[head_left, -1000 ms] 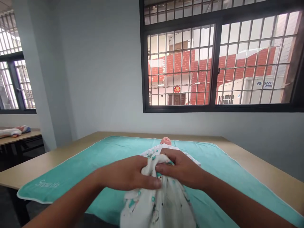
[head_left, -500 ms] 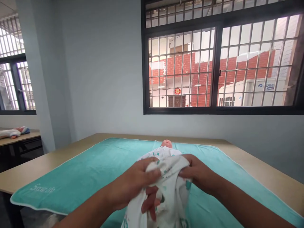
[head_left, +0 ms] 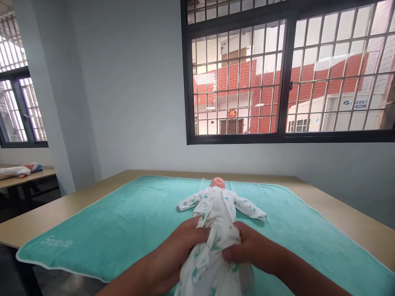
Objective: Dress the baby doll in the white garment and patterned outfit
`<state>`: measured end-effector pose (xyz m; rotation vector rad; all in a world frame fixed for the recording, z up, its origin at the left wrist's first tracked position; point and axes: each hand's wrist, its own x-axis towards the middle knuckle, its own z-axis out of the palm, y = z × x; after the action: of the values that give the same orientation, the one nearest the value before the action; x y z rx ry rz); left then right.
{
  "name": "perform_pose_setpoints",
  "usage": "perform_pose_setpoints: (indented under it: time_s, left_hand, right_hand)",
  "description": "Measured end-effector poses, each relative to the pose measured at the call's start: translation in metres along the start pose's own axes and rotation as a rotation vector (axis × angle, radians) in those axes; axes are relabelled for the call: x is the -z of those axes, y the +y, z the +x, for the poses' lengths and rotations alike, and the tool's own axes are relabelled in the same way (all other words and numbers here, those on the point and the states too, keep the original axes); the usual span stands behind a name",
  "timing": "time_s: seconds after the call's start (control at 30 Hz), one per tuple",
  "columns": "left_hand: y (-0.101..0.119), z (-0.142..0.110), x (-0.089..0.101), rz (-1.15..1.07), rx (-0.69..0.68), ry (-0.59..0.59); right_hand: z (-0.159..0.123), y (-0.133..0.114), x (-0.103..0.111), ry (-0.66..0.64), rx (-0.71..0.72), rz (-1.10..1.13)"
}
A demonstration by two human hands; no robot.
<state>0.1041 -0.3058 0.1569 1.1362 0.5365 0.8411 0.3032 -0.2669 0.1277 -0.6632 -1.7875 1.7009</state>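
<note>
A baby doll (head_left: 217,183) lies on its back on a teal blanket (head_left: 123,222), head toward the wall. It wears a white jacket (head_left: 250,208) with a green print, its sleeves spread out and its front open over a white layer. My left hand (head_left: 179,248) pinches the upper edge of white printed baby pants (head_left: 205,267) at the doll's left-hand side in the view. My right hand (head_left: 254,248) grips the same edge on the other side, thumb on top. The pants lie over the doll's lower body, and its legs are hidden.
The blanket covers most of a light wooden table (head_left: 31,224) and hangs over its front left edge. A wall and a barred window (head_left: 234,82) stand behind. On another table at the far left lies a second doll (head_left: 21,169).
Both hands have come down and nearer with the pants' edge. The doll's jacket and sleeves now show, while the toes or fingers seen through the cloth are covered.
</note>
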Motion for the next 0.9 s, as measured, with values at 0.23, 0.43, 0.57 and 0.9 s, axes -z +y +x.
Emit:
perform_pose_setpoints:
  time_s: [0.23,0.43,0.57,0.9]
  left_hand:
    - [-0.009,-0.002,0.015,0.238,0.129,-0.057]
    - [-0.026,0.011,0.016,-0.068,-0.049,0.065]
    - [-0.035,0.010,0.021,0.022,0.093,-0.026]
    - [-0.045,0.018,0.032,-0.144,0.004,0.107]
  right_hand:
    - [0.006,0.020,-0.005,0.178,0.083,0.286]
    - [0.000,0.040,-0.003,-0.028,-0.127,0.147]
    - [0.004,0.036,-0.008,0.158,0.081,0.357]
    - [-0.001,0.071,-0.014,0.023,-0.100,0.340]
